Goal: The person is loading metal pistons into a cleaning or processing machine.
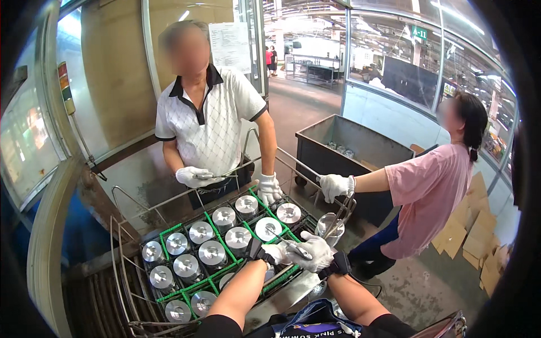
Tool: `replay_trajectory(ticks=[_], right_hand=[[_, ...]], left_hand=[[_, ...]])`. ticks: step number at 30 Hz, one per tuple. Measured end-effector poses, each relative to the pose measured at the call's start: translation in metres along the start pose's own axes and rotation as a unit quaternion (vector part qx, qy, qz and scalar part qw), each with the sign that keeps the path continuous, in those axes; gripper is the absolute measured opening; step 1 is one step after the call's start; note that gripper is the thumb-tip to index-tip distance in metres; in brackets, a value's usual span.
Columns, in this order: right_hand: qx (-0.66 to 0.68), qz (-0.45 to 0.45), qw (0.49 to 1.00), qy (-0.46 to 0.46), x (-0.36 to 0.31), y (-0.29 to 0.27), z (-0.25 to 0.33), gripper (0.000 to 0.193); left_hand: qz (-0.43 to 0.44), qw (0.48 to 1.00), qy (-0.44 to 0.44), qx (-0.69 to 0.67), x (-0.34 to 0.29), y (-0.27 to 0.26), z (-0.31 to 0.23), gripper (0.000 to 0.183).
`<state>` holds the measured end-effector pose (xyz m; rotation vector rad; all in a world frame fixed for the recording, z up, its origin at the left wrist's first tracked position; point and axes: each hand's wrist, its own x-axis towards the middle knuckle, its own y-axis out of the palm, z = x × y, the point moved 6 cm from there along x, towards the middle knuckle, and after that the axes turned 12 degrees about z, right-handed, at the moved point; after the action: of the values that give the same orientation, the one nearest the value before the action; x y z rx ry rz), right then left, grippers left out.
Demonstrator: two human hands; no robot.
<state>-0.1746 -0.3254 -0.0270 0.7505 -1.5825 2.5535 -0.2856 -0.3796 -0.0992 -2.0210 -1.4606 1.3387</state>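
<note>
White gloves cover both of my hands, which meet over the near right part of the wire basket. My right hand is closed round a slim metal tool whose thin rod points forward and left. My left hand is closed right beside it, touching the right hand; what its fingers grip is hidden. Just beyond my hands stands a silver piston. Several more pistons stand upright in the basket, flat tops up, between green-wrapped dividers. My forearms hide part of the nearest ones.
Across the basket a co-worker holds a thin tool and rests a gloved hand by the pistons. Another person in pink grips the basket's right rail. Behind stands a dark metal bin with silver parts inside. Flattened cardboard lies at right.
</note>
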Motion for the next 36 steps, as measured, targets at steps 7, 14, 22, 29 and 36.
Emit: replay_trajectory(ticks=[7, 14, 22, 29, 36], right_hand=[[-0.061, 0.035, 0.994, 0.087, 0.013, -0.023, 0.026, 0.018], [-0.075, 0.028, 0.996, 0.032, 0.020, -0.033, 0.037, 0.032], [-0.006, 0.060, 0.998, 0.032, 0.010, -0.006, 0.015, 0.038], [-0.036, 0.055, 0.995, 0.077, 0.030, -0.035, 0.048, 0.021], [0.403, 0.020, 0.890, 0.212, -0.008, 0.032, -0.038, 0.022]], left_hand=[[0.039, 0.999, -0.011, 0.027, -0.064, -0.037, -0.060, 0.051], [-0.020, 0.999, 0.015, 0.031, -0.045, -0.032, -0.049, 0.033], [-0.081, 0.980, 0.151, 0.100, 0.040, 0.010, 0.007, 0.030], [-0.097, 0.970, 0.208, 0.082, 0.088, 0.039, 0.036, 0.030], [-0.096, 0.967, 0.205, 0.115, 0.111, 0.044, 0.038, 0.033]])
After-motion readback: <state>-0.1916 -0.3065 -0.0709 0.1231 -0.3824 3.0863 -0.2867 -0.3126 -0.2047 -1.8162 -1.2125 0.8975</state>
